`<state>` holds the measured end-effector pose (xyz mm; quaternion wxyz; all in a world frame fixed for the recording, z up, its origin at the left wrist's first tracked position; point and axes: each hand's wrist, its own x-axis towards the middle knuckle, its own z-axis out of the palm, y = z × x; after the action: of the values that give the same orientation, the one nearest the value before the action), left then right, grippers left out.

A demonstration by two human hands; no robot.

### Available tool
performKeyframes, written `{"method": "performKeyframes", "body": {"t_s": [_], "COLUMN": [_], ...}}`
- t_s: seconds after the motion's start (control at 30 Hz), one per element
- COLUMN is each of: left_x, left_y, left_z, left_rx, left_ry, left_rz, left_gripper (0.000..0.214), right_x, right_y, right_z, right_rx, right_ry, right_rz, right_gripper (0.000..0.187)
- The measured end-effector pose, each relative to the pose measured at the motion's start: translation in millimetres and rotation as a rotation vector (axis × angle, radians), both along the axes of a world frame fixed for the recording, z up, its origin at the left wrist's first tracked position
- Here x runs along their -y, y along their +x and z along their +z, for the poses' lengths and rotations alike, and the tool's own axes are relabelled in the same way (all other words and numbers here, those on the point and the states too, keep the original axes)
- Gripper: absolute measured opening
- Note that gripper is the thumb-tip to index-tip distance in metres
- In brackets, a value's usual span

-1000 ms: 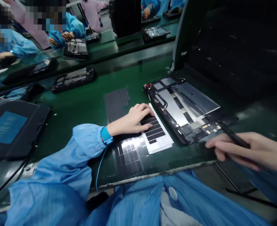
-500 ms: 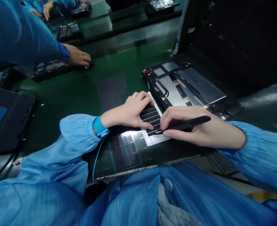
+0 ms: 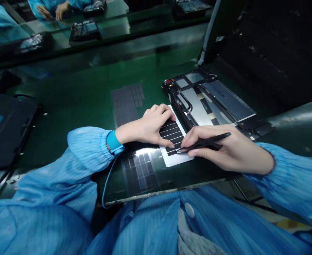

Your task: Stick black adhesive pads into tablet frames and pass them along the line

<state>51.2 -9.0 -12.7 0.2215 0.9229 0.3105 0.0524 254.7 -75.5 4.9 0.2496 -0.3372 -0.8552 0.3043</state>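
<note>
My left hand point(image 3: 150, 124) lies palm down with fingers spread on a white sheet point(image 3: 178, 161) that carries several black adhesive strips point(image 3: 172, 132). Its thumb rests on the lower part of the strips. A blue wrist strap with a thin cord circles that wrist. In my right hand point(image 3: 225, 150) is a pair of black tweezers point(image 3: 207, 141), pinched between thumb and fingers, the tips touching the lowest strip or just over it. Beyond the sheet, an opened tablet-like device point(image 3: 194, 101) shows its silver and black inside, partly hidden by my right hand.
A dark device with a blue panel point(image 3: 12, 129) sits at the left with a cable. Clear strip sheets point(image 3: 140, 168) lie by the table's front edge, with grey ones point(image 3: 126, 102) farther back. Across the back bench are more devices point(image 3: 85, 30) and a co-worker's hands point(image 3: 62, 10).
A co-worker's arm and the device beneath its hand have gone from the left. My hands hold nearly the same place on the sheet; the tweezers have tilted slightly. The view has shifted a little.
</note>
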Motion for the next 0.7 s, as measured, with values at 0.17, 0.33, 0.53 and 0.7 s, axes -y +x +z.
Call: {"method": "performKeyframes", "body": {"t_s": [0.17,0.33,0.53,0.7], "left_x": [-0.7,0.0,4.9,3.5], "left_y": [0.5,-1.3,6.8,18.5], "left_z": [-2.4,-1.0,-0.6,-16.0], "left_rx": [0.013,0.013,0.231,0.553], "left_ry": [0.014,0.037,0.126,0.169], "left_rz": [0.011,-0.004,0.118,0.213], "left_gripper": [0.065,0.066,0.030,0.020], "right_x": [2.0,-0.6,-47.9,-65.6], "right_y": [-3.2,2.8,9.4,7.4], "right_z": [-6.9,10.7,5.4,-18.0], "right_rx": [-0.012,-0.093,-0.402,-0.396], "right_ry": [-0.058,-0.083,0.045,0.035], "right_rz": [-0.105,-0.181,-0.484,-0.539], "right_gripper": [0.011,0.014,0.022,0.025]}}
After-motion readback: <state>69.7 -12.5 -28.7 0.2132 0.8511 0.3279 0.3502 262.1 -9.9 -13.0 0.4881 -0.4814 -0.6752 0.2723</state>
